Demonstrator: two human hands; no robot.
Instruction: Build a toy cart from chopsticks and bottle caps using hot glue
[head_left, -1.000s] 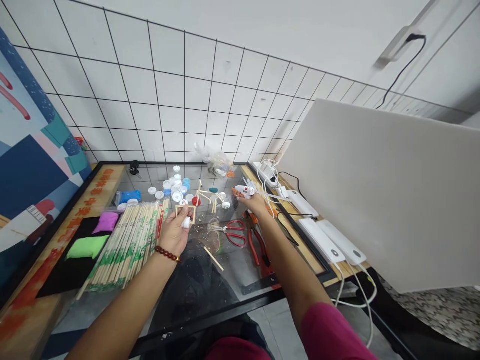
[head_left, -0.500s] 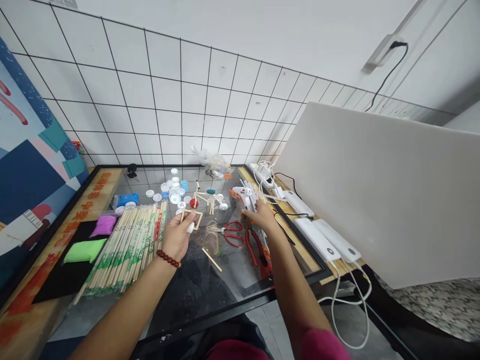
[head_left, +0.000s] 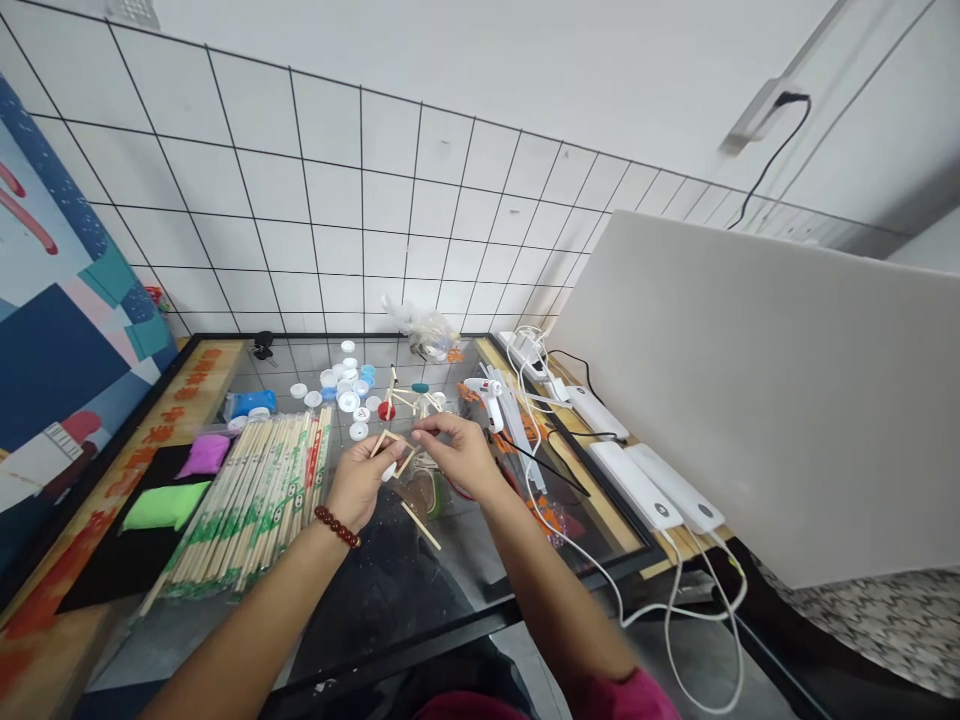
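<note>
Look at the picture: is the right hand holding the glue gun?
No. The right hand pinches the small stick frame; the glue gun lies apart on the table.

hands [head_left: 409,470]: 2 | power banks [head_left: 637,485]: 3 | glue gun [head_left: 486,396]: 1 | clay lumps [head_left: 184,482]: 2

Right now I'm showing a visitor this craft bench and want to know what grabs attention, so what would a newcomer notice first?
Both hands meet at the middle of the glass table: the left hand and right hand pinch a small wooden stick frame. Left of them lies a wide bundle of wrapped chopsticks, with green clay and purple clay beyond. A white glue gun stands at right.
</note>
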